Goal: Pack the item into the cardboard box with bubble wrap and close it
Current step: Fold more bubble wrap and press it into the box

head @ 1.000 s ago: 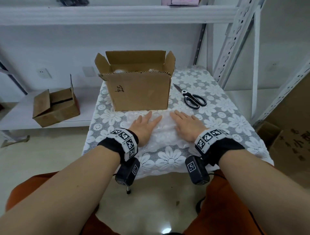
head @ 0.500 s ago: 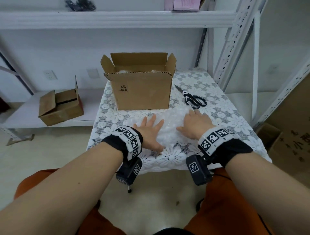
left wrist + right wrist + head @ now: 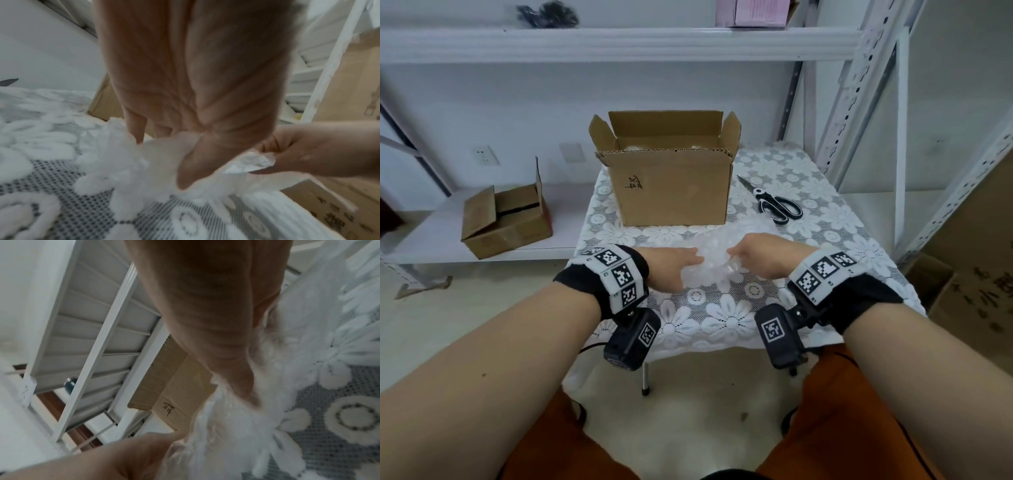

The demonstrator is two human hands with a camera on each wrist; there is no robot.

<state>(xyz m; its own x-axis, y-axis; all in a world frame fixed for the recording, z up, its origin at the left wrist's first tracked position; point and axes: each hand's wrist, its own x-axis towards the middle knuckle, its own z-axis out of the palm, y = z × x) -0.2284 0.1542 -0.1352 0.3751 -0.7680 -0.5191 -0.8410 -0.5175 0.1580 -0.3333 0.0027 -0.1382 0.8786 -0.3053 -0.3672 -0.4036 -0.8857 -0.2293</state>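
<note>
An open cardboard box (image 3: 671, 192) stands at the far middle of the lace-covered table (image 3: 726, 322), flaps up, with something pale just showing inside. In front of it lies a clear bubble wrap sheet (image 3: 714, 265), bunched between my hands. My left hand (image 3: 693, 262) grips its left side, thumb and fingers curled into the wrap (image 3: 144, 164). My right hand (image 3: 734, 255) pinches the right side; in the left wrist view its fingers (image 3: 273, 146) fold over a corner of the wrap. The right wrist view shows the thumb (image 3: 244, 386) pressed into the crumpled wrap (image 3: 226, 434).
Black-handled scissors (image 3: 779, 205) lie right of the box. A smaller cardboard box (image 3: 506, 222) sits on the low shelf at left. White metal shelving (image 3: 859, 102) rises at the right, with big cartons (image 3: 983, 267) on the floor beside it.
My hands lay flat and spread on the bubble wrap before. They have now drawn together and curled, gathering the sheet into a bunch between them.
</note>
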